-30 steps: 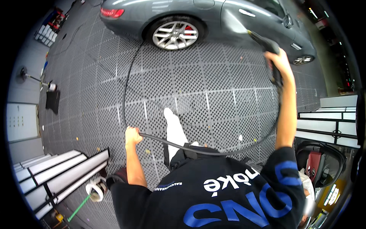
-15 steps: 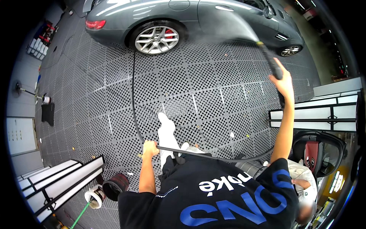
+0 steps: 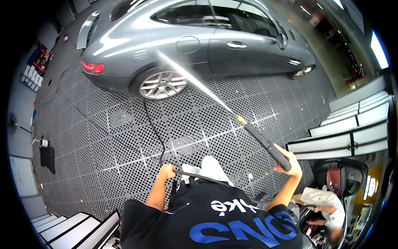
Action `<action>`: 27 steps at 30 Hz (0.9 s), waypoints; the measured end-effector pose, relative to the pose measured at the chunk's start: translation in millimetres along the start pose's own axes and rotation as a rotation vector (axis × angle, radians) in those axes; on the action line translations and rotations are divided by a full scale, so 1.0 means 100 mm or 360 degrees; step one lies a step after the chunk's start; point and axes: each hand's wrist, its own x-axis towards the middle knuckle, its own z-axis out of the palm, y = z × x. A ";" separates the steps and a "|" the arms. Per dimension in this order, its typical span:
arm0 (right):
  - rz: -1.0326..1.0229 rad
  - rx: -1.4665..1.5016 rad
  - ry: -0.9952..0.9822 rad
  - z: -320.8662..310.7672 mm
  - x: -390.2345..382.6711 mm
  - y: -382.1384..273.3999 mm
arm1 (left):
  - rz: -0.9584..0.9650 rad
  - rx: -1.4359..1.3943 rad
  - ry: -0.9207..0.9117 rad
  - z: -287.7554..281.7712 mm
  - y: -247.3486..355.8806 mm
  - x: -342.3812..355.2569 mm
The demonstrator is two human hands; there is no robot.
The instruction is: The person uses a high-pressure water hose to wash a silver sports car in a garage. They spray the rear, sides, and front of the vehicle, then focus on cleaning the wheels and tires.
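Observation:
My right hand grips the black pressure-washer gun, whose yellow-green nozzle points up and left. A white water jet runs from it to the rear wheel arch of a grey coupe, just above the silver-spoked rear wheel. My left hand is closed around the black hose at waist height; the hose also trails across the floor toward the car's rear wheel.
Grey grated tiles cover the floor. Slatted white-and-black panels stand at both sides. A crouching co-worker is at lower right beside a dark open hatch-like piece. A dark mat lies at left.
My right hand and gun have dropped down and left, swinging the spray from the door toward the rear wheel arch. My left hand has moved downward and right. The car sits lower in the view.

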 end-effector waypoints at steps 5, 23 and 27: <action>0.0040 0.0199 0.0512 0.16 0.46 -0.14 | -0.0243 -0.0388 0.0026 -0.60 -0.43 0.08; -0.0596 -0.0027 -0.0449 2.44 5.42 -2.72 | -0.0632 -0.0621 0.0924 -1.04 -2.92 -1.04; -0.0372 0.0179 -0.0411 3.43 5.78 -2.97 | -0.0414 -0.0750 0.1703 -1.68 -4.05 -1.24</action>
